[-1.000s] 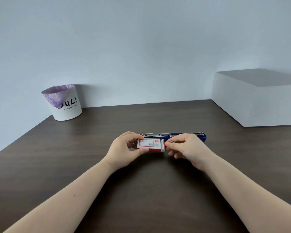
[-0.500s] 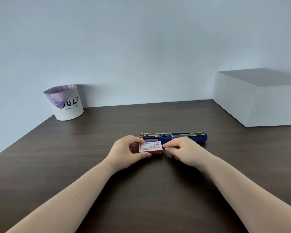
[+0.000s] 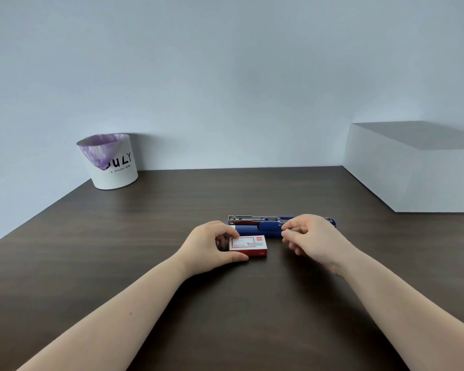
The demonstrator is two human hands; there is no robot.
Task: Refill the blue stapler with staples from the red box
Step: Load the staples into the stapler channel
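Dark wood desk (image 3: 118, 250): left hand (image 3: 208, 246) grips red staple box (image 3: 248, 245); right hand (image 3: 312, 238) pinched, contents unclear, just over open blue stapler (image 3: 263, 226).

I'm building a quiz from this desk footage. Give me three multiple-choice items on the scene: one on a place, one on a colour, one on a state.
1. Where does the red staple box lie relative to the blue stapler?
A. On the near side, toward the person
B. Behind it, by the wall
C. On top of it

2. What colour is the liner in the white bin?
A. Green
B. Purple
C. Black

3. What state is the stapler in?
A. Shut
B. Opened out flat, metal staple track exposed
C. Standing on end

Answers:
1: A, the box sits on the dark table nearer the camera, held by the left hand.
2: B, a purple bag drapes over the rim.
3: B, the silver track shows along the top, beside the right hand.
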